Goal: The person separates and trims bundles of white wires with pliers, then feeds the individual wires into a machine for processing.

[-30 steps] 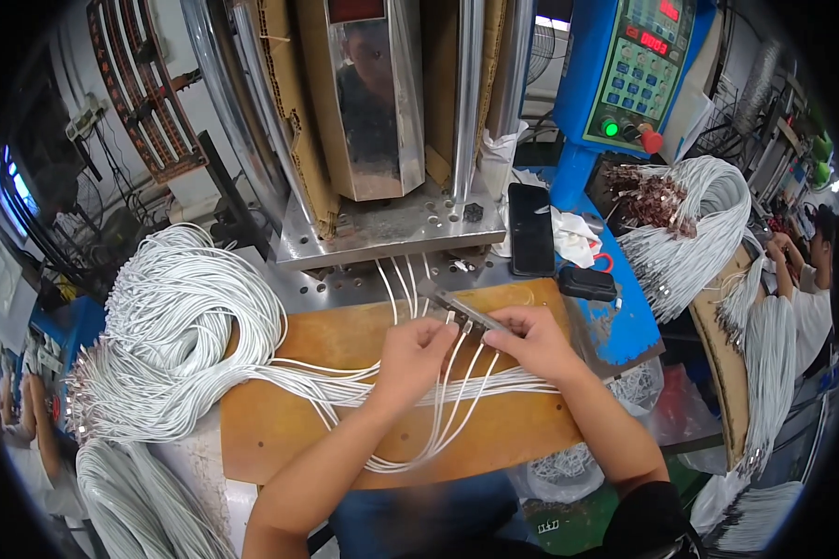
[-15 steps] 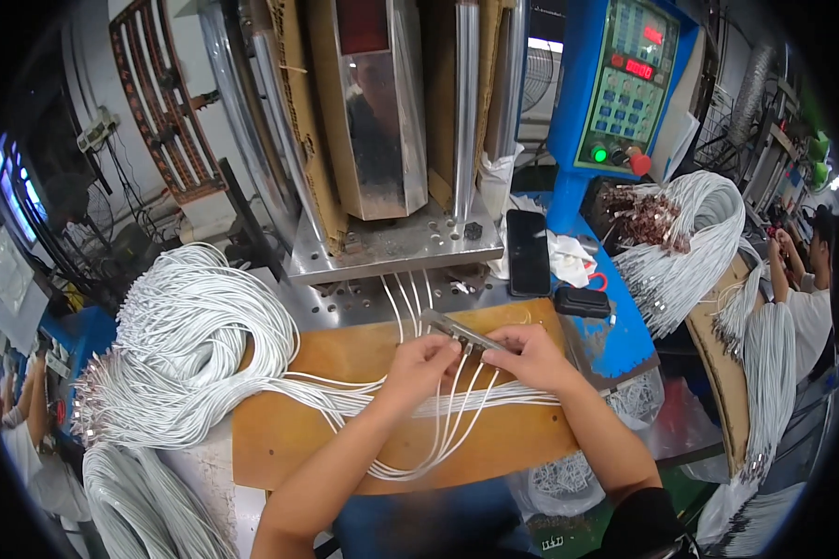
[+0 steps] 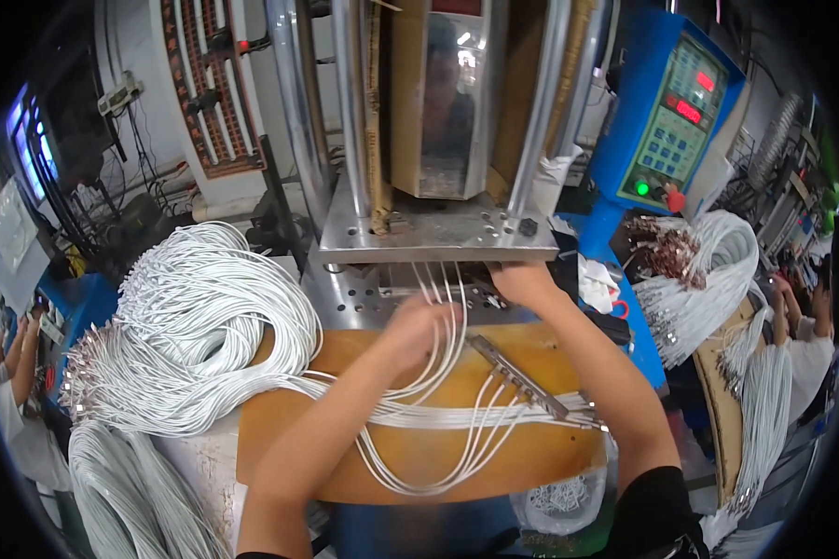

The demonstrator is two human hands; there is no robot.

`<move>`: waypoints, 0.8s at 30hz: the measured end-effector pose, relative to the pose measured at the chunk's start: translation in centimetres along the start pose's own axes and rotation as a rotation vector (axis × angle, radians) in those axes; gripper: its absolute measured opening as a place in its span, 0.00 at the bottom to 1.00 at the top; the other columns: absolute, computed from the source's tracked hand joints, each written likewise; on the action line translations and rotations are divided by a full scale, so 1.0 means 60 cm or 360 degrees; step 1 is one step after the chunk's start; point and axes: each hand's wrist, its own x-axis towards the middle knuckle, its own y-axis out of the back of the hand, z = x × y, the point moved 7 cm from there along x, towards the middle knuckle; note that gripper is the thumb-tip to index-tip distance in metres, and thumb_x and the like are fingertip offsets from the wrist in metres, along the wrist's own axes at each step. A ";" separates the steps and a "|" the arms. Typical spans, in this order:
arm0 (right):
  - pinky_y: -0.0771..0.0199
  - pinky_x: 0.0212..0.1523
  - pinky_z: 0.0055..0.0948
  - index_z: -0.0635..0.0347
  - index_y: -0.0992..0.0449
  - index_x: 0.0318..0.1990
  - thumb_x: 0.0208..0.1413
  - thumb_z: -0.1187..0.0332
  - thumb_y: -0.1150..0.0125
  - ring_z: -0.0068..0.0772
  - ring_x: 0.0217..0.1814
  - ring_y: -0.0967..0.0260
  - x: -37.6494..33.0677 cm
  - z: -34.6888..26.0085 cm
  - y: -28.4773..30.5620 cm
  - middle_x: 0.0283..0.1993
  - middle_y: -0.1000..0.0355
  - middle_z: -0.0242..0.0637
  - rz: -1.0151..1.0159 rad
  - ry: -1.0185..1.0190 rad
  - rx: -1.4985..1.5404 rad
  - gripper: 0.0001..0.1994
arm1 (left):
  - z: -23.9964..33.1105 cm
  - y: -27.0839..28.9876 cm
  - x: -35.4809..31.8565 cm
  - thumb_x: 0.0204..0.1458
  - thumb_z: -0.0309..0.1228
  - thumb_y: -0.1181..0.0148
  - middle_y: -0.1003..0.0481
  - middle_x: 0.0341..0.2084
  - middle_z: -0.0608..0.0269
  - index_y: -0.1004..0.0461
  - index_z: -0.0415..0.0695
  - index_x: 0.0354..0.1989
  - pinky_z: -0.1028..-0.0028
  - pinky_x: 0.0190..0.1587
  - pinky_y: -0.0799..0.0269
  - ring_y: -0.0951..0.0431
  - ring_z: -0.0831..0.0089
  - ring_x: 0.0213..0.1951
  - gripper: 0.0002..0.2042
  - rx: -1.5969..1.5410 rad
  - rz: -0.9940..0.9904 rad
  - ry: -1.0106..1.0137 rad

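Note:
My left hand [image 3: 422,331] is blurred by motion, its fingers curled about several white cables [image 3: 459,321] that run down from beneath the press plate. My right hand [image 3: 524,282] reaches under the right front edge of the steel press plate [image 3: 438,244], and its fingers are hidden there. Between my forearms, a narrow metal bar [image 3: 517,377] lies slantwise on the brown board [image 3: 326,470], with several white cables coming out of its side. Neither hand touches this bar. More white cables cross the board beneath it.
A large coil of white cables [image 3: 210,312] lies at the left. On the right stand a blue control box [image 3: 639,121] and another cable bundle [image 3: 708,279]. A clear bag of white scraps [image 3: 559,503] sits below the board. Other people work at both sides.
The metal bar, held in both hands before, now lies on the board. My right hand has gone under the press plate, and my left has moved to the cables there. The view has shifted.

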 end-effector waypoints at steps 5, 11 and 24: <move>0.38 0.63 0.41 0.53 0.27 0.55 0.59 0.55 0.50 0.45 0.60 0.34 0.056 0.041 -0.038 0.56 0.29 0.45 0.0359 -0.0141 -0.0177 0.20 | -0.001 -0.052 -0.032 0.61 0.26 0.50 0.24 0.43 0.51 0.32 0.39 0.54 0.65 0.47 0.23 0.21 0.63 0.42 0.14 -0.0276 -0.0111 0.0062; 0.41 0.65 0.40 0.54 0.28 0.57 0.60 0.55 0.50 0.45 0.62 0.37 0.068 0.024 -0.025 0.59 0.31 0.42 0.0180 -0.0303 -0.0184 0.21 | 0.004 -0.026 -0.032 0.63 0.28 0.53 0.25 0.33 0.58 0.31 0.40 0.53 0.67 0.37 0.23 0.22 0.65 0.33 0.13 -0.0370 0.0003 0.0052; 0.27 0.43 0.37 0.60 0.18 0.33 0.55 0.52 0.40 0.46 0.45 0.25 -0.078 -0.049 0.070 0.40 0.21 0.43 -0.0442 -0.0553 0.0551 0.19 | 0.049 -0.101 -0.231 0.66 0.40 0.53 0.30 0.22 0.67 0.29 0.41 0.49 0.74 0.26 0.29 0.26 0.75 0.22 0.15 0.0916 -0.0665 0.0421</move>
